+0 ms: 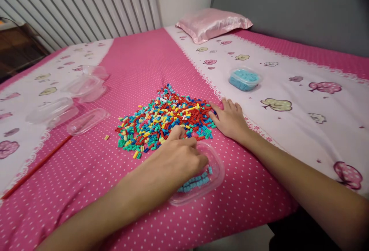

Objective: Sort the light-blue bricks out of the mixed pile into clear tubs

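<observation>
A heap of small toy building bricks (161, 116) in red, yellow, green, blue and other colours lies on the pink dotted bedspread. At the heap's near edge my left hand (186, 153) hovers over a see-through plastic tub (220, 168), its fingers curled inward. Whatever those fingers may pinch is hidden from me. Light blue bricks (196, 182) lie in rows inside the tub, partly covered by the hand. My right hand (230, 120) rests on the bedspread at the heap's right edge, fingers spread, fingertips beside some red bricks.
Farther right stands a see-through tub of light blue bricks (244, 80). Several transparent containers (85, 85) and a flat lid (88, 122) lie left, near a red stick (37, 166). One yellowish brick (107, 137) sits apart. A pink pillow (213, 24) is at the back.
</observation>
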A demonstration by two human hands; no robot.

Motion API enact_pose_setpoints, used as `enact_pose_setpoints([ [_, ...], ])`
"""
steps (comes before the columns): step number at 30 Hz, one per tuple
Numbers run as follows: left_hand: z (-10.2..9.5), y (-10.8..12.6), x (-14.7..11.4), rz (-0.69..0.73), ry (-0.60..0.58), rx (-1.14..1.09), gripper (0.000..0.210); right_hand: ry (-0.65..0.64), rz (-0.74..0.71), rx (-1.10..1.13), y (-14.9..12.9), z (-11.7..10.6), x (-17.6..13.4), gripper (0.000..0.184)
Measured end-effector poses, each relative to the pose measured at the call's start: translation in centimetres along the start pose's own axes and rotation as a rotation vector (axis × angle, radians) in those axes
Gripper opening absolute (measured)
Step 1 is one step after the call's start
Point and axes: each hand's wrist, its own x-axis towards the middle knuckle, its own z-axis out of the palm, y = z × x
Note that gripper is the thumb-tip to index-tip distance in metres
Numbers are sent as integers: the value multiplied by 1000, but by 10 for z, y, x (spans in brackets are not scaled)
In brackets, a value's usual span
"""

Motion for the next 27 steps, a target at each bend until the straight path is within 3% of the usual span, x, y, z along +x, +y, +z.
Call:
enact_pose_setpoints([
  [5, 6, -3, -1, 61, 67, 108, 23, 0, -7, 3, 1, 1, 0, 52],
  [18, 9, 1, -11, 64, -51, 216, 15, 9, -10, 16, 2, 2, 0, 53],
  [27, 27, -14, -12, 129, 15, 85, 21, 8, -12, 21, 2, 2, 0, 53],
])
